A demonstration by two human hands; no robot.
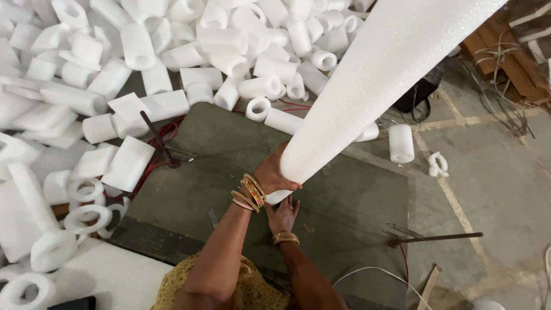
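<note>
One long white foam tube (367, 86) slants up from the grey board (356, 189) | your left hand (274, 172) grips its lower end | your right hand (283, 213) lies flat, fingers spread, on the board below it | cut foam pieces (172, 57) heaped at left and beyond | metal rod (436, 237) right | red wire (163, 132) left.

Quantities in view: one long white foam tube (367, 97); one dark green board (338, 195); two metal rods, one at the left (158, 138) and one at the right (439, 237); two hands, left (274, 175) and right (283, 215). Short cut foam pieces (138, 46) lie heaped, too many to count.
</note>
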